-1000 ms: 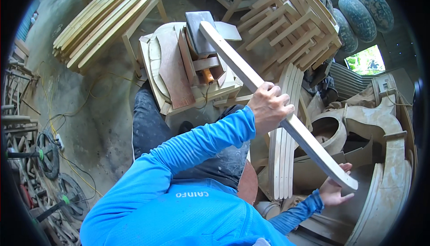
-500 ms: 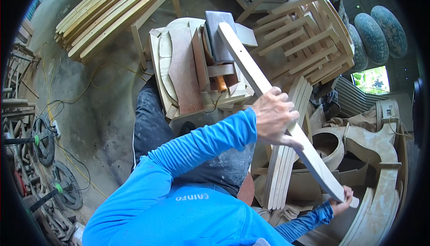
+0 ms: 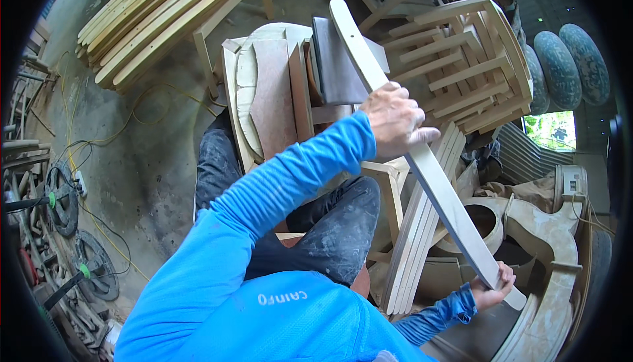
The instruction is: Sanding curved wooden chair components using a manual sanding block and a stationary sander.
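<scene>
A long, pale, slightly curved wooden slat (image 3: 455,220) with rounded ends and a small hole near its far end slants across from the top middle to the lower right. My left hand (image 3: 399,118) wraps over its upper half. Near its lower end, my right hand (image 3: 494,286) grips it with the fingers around the edge. The slat's far part overlaps the right edge of a flat grey belt surface, apparently a belt sander (image 3: 339,68); whether they touch I cannot tell. That machine sits among boards on a wooden stand (image 3: 270,85), partly hidden by my left sleeve.
Stacked curved slats (image 3: 165,22) lie at upper left, more slats (image 3: 419,230) lean beside my knee. A slatted wooden frame (image 3: 461,65) stands at upper right. Large carved wooden parts (image 3: 557,237) fill the lower right. A yellow cord (image 3: 135,108) crosses the floor at left.
The slat has shifted a little up and right at its far end, with my left hand moving up along with it. My left forearm now covers the orange handle. My knee shows more.
</scene>
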The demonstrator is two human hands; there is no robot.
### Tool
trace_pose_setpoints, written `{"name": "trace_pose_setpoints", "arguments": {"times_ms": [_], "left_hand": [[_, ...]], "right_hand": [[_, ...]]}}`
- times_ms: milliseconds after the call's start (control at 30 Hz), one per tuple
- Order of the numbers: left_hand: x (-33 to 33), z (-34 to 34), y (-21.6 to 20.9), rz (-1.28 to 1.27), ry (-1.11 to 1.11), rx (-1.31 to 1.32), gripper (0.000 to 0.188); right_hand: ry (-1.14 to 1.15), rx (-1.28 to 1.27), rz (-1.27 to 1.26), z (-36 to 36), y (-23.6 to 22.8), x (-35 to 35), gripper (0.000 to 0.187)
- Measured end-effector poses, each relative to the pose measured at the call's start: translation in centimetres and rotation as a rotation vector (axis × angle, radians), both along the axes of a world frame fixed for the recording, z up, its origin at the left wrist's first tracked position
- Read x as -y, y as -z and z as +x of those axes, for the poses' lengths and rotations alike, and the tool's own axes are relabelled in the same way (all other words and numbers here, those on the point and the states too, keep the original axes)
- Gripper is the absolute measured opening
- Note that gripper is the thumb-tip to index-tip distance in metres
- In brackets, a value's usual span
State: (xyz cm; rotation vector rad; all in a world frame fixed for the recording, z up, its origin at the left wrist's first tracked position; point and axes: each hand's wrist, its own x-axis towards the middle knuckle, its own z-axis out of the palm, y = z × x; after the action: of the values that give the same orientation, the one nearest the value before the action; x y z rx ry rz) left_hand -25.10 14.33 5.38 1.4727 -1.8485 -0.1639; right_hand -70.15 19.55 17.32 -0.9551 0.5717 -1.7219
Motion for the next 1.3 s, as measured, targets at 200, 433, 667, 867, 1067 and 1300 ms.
{"name": "trace_pose_setpoints", "arguments": {"times_ms": [200,433,667,867,1067,1300], "left_hand": [[5.2,7.0,2.4,0.048,-0.046,0.101,0.055],[12.9,19.5,7.3,0.290,-0.298,0.350,0.051],[17.4,28.0,6.1,0.560,-0.462,0.660,0.058],[15.1,24.1,5.0,0.540,-0.452,0.581,0.056],[4.2,10.5,5.0,0.087,-0.206,0.579,0.033],[-7.4,-7.9,-0.2,-0.126,-0.034,-0.122,0.054]], "right_hand": [[0.126,-0.073,-0.076,9.5,1.6,4.1,0.026],[0.051,-0.172,-0.182,25.1,9.1,6.9,0.017],[-0.153,-0.284,-0.370,34.9,16.4,9.5,0.023],[-0.218,-0.287,-0.290,30.5,16.2,4.5,0.028],[-0.121,-0.326,-0.026,11.4,10.6,-1.2,0.027],[-0.150,-0.575,-0.129,-10.5,-9.9,-10.6,0.028]]}}
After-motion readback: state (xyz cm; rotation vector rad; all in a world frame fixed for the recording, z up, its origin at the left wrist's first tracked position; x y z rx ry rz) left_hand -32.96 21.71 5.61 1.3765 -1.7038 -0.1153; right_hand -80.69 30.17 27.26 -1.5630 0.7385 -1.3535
